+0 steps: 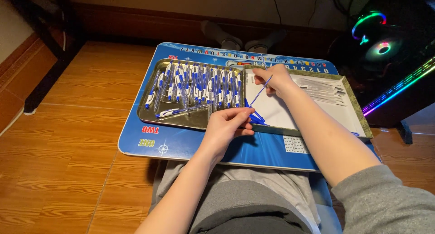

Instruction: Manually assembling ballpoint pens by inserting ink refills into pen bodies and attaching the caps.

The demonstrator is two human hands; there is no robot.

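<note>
Both hands' grips [226,125] [276,77] hold a blue refill [259,93] between pen tray [149,105] and white tray [358,111].

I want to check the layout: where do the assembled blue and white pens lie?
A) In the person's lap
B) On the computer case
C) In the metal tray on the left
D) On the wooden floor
C: the blue and white pens lie in rows inside the metal tray, left of both hands.

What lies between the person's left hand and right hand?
A thin blue pen refill spans the gap from left hand to right hand, above the white-lined tray, in the head view.
</note>
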